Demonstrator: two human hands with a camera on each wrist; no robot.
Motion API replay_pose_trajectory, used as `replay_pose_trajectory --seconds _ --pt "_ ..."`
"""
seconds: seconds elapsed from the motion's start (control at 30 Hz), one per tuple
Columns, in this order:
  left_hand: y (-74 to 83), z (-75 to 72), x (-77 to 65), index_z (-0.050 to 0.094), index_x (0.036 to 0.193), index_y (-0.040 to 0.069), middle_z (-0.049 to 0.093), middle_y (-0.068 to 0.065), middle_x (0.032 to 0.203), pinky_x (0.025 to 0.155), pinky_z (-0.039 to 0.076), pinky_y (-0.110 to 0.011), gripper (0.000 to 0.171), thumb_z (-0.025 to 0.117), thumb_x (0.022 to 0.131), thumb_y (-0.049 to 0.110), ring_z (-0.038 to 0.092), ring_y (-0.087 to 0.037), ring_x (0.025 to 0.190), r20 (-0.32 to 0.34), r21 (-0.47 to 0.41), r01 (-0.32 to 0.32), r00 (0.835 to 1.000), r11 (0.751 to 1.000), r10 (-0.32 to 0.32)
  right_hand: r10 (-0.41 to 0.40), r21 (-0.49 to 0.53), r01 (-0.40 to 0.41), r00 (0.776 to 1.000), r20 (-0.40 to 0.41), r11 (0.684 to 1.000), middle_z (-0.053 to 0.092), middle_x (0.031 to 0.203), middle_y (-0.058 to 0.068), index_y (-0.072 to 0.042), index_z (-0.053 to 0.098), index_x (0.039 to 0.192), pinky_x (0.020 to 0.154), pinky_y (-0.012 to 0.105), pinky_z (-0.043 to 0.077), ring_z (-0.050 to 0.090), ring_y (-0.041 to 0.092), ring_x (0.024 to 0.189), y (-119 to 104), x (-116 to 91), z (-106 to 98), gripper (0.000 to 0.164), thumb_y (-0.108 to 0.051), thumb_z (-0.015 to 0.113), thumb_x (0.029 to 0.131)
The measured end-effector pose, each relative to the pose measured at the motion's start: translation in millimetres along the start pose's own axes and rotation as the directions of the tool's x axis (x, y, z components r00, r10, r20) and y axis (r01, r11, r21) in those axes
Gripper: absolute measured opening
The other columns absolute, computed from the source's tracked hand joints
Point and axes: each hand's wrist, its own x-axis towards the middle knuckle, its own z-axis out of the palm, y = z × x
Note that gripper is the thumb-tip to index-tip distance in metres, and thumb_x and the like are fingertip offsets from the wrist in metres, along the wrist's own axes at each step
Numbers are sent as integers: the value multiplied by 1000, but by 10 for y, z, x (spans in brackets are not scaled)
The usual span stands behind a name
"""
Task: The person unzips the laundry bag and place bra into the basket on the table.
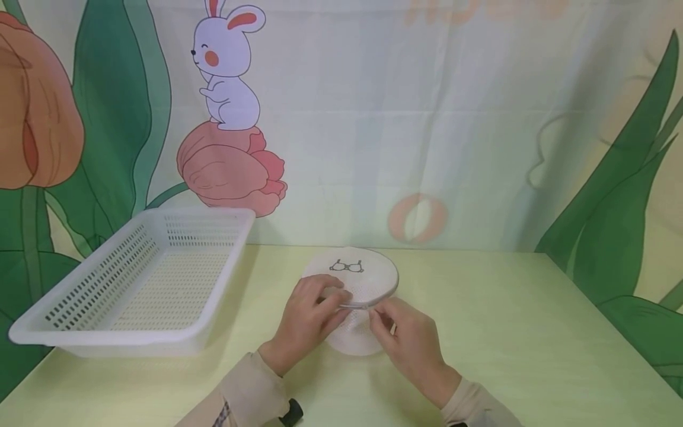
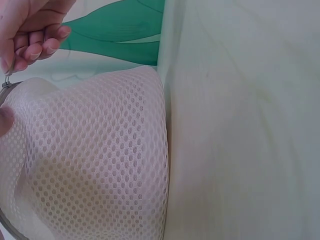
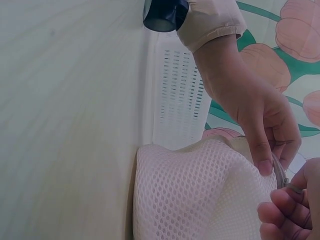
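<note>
A white mesh bra wash bag (image 1: 373, 276) stands on the table, its round lid printed with a small bra drawing. A grey zipper (image 1: 352, 306) runs round the lid's edge. My left hand (image 1: 306, 311) holds that edge left of the slider, fingers on top and thumb below, as the right wrist view also shows. At the front of the bag, my right hand (image 1: 409, 335) pinches the zipper pull (image 3: 294, 188) between thumb and forefinger, its other fingers curled. Honeycomb mesh on the bag's side (image 2: 100, 150) fills much of the left wrist view; its inside is hidden.
To the left stands a white plastic basket (image 1: 213, 308) with slotted sides. The pale yellow-green table (image 1: 507, 332) meets a curtain (image 1: 480, 148) printed with a rabbit and tulips. A dark band (image 3: 165, 15) sits at the left sleeve.
</note>
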Motion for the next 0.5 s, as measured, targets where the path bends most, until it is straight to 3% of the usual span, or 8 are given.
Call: replay_pose_trajectory --seconds 0.5 --pt "-21 -2 -4 64 93 12 63 -8 101 86 50 -39 18 73 79 20 60 -24 95 7 -5 -10 1000 1000 10 6 7 -6 1000 0 1000 57 63 -8 -15 58 71 51 6 37 49 -4 57 -8 -1 -5 13 -8 67 77"
